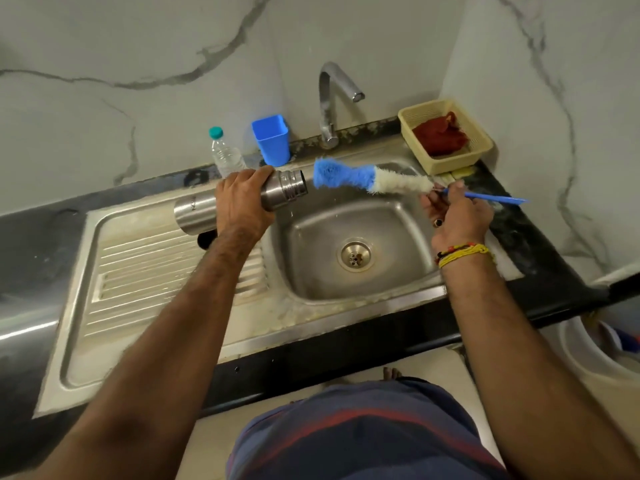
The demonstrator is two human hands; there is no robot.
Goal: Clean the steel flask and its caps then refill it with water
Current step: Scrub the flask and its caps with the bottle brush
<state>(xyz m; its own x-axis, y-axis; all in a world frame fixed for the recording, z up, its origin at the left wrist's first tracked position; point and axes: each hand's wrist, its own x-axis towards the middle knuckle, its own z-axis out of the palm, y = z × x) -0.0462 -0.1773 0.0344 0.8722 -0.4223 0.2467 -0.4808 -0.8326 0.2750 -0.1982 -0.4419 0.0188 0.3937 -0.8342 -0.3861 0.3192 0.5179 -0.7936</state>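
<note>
My left hand covers the middle of the flask, and its lettering is too blurred to read. A dark thing under my forearm is mostly hidden. The white bucket is cut off at the right edge.

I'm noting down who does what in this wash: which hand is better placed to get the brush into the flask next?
Probably the right hand: it grips the bottle brush by its handle, bristle tip just short of the open mouth. The left hand holds the steel flask sideways over the sink.
</note>
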